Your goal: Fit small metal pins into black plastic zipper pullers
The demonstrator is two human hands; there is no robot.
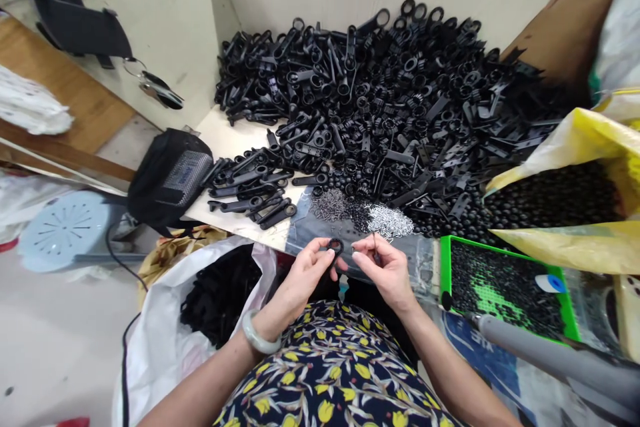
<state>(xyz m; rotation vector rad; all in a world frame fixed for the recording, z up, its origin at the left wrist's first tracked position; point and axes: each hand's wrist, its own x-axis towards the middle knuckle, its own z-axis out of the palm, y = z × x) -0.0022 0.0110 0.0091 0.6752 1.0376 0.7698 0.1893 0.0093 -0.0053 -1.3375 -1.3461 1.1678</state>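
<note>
My left hand (pixel 310 270), with a pale bangle at its wrist, is closed on a black ring-ended part (pixel 336 247). The ring points up and away from me; the rest is partly hidden by my fingers. Just to its right, thumb and forefinger of my right hand (pixel 385 272) are pinched together, a tiny dark piece at their tips too small to name. A thin dark item also shows by its curled fingers. Beyond both hands lie small silver metal pieces (pixel 391 221) and a heap of grey ones (pixel 327 205).
A large pile of black plastic parts (pixel 350 100) fills the bench against its back wall. On the right are a green tray (pixel 446 267) of small black pieces, a grey tube (pixel 540 353) and a yellow bag (pixel 555 247). A white sack (pixel 160 333) stands at left, below a black pouch (pixel 170 177).
</note>
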